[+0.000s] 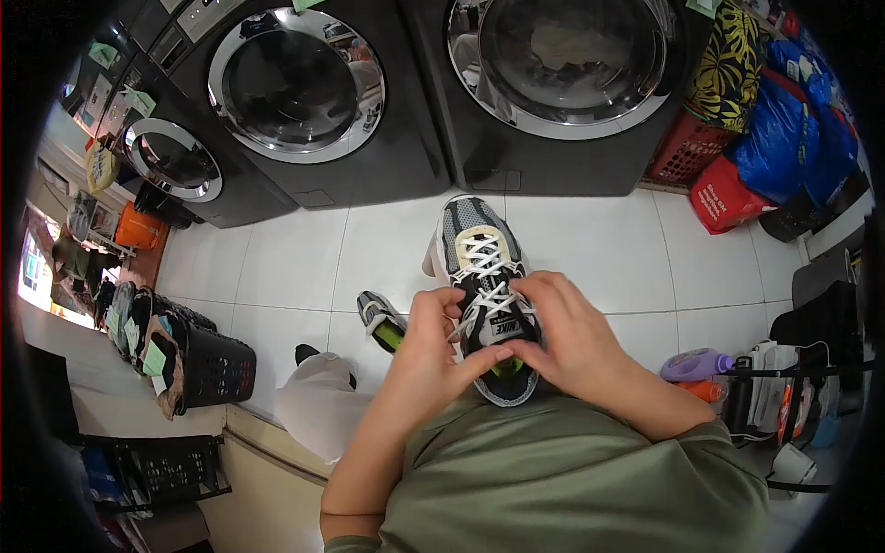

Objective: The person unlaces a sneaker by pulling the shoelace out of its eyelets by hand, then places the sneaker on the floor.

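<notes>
A grey, black and white sneaker [484,267] with white laces [483,253] lies in front of my body, toe pointing away from me. Its tongue has a NIKE label, and bright green lining shows in the opening. My left hand [431,355] curls around the shoe's left side, thumb at the tongue's edge. On the other side, my right hand [570,336] has its fingertips by the laces and its thumb near the tongue, almost meeting the left thumb. Some fingertips are hidden. A matching sneaker [381,320] with green lining sits on the tiled floor to the left.
Dark front-loading machines [406,101] line the far side. A black laundry basket [217,364] stands left. Blue bags [784,138], a red bag [724,195] and a red basket [687,147] crowd the far right. A purple bottle [696,364] is near a rack at right.
</notes>
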A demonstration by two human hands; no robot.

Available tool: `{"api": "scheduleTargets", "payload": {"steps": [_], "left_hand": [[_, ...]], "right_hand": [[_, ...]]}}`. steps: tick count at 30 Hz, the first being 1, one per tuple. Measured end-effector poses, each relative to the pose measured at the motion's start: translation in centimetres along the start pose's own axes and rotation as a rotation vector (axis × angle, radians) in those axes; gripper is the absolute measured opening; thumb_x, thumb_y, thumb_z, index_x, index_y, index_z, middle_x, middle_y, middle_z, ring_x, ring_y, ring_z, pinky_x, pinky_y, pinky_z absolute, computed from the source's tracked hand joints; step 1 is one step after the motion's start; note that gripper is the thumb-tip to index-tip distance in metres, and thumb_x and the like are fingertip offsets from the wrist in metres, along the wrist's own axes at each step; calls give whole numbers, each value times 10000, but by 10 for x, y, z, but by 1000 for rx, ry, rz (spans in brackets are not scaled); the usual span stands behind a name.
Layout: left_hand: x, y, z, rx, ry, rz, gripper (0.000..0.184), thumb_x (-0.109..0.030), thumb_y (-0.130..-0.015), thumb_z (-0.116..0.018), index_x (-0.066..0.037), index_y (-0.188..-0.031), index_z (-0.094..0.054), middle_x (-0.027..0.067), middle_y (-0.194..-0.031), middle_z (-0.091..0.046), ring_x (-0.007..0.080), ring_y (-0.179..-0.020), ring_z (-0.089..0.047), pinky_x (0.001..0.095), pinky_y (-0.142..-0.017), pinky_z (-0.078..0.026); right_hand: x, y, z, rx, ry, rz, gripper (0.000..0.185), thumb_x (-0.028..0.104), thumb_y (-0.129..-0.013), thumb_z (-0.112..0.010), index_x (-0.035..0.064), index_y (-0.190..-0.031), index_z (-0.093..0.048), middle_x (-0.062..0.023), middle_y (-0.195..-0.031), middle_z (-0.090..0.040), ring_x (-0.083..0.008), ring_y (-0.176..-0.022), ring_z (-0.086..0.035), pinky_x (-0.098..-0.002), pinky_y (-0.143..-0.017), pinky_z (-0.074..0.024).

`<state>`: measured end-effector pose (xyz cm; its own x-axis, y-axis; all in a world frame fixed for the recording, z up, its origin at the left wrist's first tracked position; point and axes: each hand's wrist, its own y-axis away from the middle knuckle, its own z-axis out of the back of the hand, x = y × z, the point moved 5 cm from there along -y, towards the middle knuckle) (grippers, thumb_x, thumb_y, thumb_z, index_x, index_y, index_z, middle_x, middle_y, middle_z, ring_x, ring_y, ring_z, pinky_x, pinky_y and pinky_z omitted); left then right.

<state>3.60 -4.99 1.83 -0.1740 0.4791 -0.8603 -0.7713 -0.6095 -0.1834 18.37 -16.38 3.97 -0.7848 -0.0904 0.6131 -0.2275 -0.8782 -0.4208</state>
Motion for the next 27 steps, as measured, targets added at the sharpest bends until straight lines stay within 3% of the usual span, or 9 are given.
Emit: {"api": "scheduleTargets", "payload": {"steps": [4, 7, 10, 13, 17, 22, 25, 26, 27], "left_hand": [[7, 0, -4, 28, -77, 142, 513, 47, -847, -656, 59, -1302, -419, 215, -1205, -455, 334, -1077, -580, 387, -790, -576], [16, 7, -9, -11, -125, 56, 497, 60, -842, -614, 34, -1307, -439, 154, -1141, -471, 197, -928, -532, 290, -738, -515], [15, 8, -9, -71, -162, -85, 463, 68, -822, -601, 40, -1264, -466, 164, -1144, -479, 235, -955, -531, 327, -828, -507], [22, 11, -8, -59, -125, -60, 445, 78, -800, -589, 43, -1232, -485, 167, -1150, -487, 267, -979, -521, 350, -887, -483], [24, 11, -7, -59, -132, -37, 388, 25, -837, -652, 34, -1198, -511, 136, -1132, -494, 217, -929, -526, 315, -798, -490], [5, 13, 14, -4, -76, 45, 320, -94, -909, -760, 17, -1147, -578, 80, -1039, -534, 161, -811, -542, 291, -708, -485], [7, 18, 21, 0, -21, 75, 259, -109, -933, -756, 8, -1113, -612, 74, -974, -568, 166, -806, -569, 303, -710, -485], [4, 18, 25, 29, -108, 43, 215, -137, -975, -700, 17, -1102, -622, 144, -997, -610, 261, -841, -628, 358, -645, -502], [3, 18, 28, 45, -157, 28, 189, -127, -975, -691, 18, -1080, -631, 148, -971, -610, 276, -836, -628, 369, -652, -501]], "right_hand": [[-16, 6, -10, 26, -85, -90, 542, -6, -828, -691, -36, -1336, -501, -212, -1219, -558, -403, -1080, -603, -458, -903, -523], [-24, 12, -15, 23, -111, -118, 542, -64, -803, -647, -40, -1324, -498, -218, -1203, -561, -412, -1074, -596, -458, -920, -513], [-23, 12, -15, 4, -109, -67, 549, -84, -781, -632, -41, -1312, -498, -222, -1189, -563, -417, -1065, -591, -456, -936, -504], [-29, 13, -15, 5, -137, -68, 550, -82, -772, -635, -42, -1304, -502, -220, -1183, -565, -417, -1069, -590, -454, -945, -502], [-31, 13, -15, -2, -145, -76, 523, -53, -799, -670, -29, -1299, -520, -201, -1171, -576, -389, -1033, -623, -433, -888, -540], [-33, 11, 1, -14, -183, -112, 403, 91, -844, -798, 3, -1197, -624, -170, -1178, -582, -324, -903, -665, -372, -757, -579], [-42, 12, 7, 75, -234, -169, 289, 184, -868, -814, 4, -1043, -672, -130, -1061, -631, -273, -860, -668, -329, -736, -564], [-48, 13, 7, 147, -243, -180, 268, 187, -881, -801, 2, -1023, -669, -117, -1016, -640, -260, -860, -667, -319, -734, -558], [-52, 15, 6, 217, -251, -190, 250, 189, -894, -788, 0, -1003, -666, -103, -970, -650, -248, -860, -667, -309, -731, -551]]}}
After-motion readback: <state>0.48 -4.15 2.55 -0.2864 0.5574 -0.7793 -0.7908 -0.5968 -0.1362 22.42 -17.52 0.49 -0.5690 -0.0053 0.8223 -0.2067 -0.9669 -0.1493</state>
